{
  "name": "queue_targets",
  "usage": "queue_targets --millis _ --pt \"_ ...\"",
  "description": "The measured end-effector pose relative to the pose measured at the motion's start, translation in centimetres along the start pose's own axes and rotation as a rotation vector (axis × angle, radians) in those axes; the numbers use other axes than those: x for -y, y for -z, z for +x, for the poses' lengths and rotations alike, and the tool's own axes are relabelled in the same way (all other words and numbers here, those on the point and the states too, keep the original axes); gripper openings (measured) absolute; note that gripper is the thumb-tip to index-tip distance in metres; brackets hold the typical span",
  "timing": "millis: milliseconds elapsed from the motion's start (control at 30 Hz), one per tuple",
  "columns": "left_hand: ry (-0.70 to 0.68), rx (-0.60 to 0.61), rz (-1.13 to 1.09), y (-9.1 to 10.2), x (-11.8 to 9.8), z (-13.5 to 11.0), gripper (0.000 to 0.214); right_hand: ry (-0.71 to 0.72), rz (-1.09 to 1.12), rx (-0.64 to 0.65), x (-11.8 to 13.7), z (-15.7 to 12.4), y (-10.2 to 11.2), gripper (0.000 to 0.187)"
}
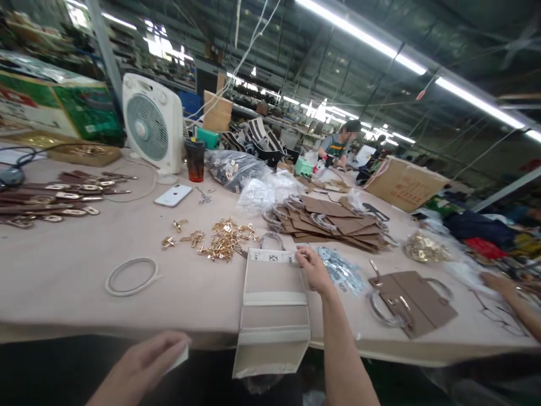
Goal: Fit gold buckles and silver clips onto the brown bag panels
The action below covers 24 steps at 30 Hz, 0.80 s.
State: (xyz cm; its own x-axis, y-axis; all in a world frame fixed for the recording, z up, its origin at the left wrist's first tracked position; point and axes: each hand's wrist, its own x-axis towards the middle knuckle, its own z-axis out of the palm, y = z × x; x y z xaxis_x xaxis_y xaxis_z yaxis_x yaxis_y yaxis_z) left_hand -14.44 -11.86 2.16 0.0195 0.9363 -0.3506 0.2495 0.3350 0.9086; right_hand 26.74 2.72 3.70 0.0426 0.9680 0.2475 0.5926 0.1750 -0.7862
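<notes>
My right hand rests on the top right corner of a beige bag panel that lies flat and hangs over the table's near edge; its fingers are curled on the panel's upper edge. My left hand is low, below the table edge, fingers closed on a small white piece. A white loop handle lies left of the panel. A pile of gold metal fittings sits just beyond it.
Brown bag pieces are stacked behind; one brown piece with handles lies right. Silver plates, a phone, a fan, a cup, brown straps. Another person's arm reaches in at right; a worker stands far back.
</notes>
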Motion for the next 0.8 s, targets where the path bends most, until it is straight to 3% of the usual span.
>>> queue_targets --millis 167,500,567,667,800 --pt "-0.021 0.062 -0.028 0.1 -0.2 0.2 0.06 -0.041 -0.047 0.147 -1.4 1.4 -0.9 0.026" --pt "0.023 -0.018 -0.019 0.9 1.6 1.5 0.068 -0.031 -0.044 0.111 -2.5 1.5 -1.6 0.025" --pt "0.004 -0.04 -0.035 1.0 1.6 1.6 0.066 -0.055 0.004 0.101 -2.8 1.7 -1.9 0.032" --pt "-0.022 -0.027 -0.058 0.9 1.1 1.3 0.063 -0.078 0.059 0.093 -3.0 2.1 -2.1 0.053" --pt "-0.086 0.029 -0.097 0.5 -0.2 0.2 0.06 -0.084 -0.013 0.131 -3.3 2.5 -2.0 0.045"
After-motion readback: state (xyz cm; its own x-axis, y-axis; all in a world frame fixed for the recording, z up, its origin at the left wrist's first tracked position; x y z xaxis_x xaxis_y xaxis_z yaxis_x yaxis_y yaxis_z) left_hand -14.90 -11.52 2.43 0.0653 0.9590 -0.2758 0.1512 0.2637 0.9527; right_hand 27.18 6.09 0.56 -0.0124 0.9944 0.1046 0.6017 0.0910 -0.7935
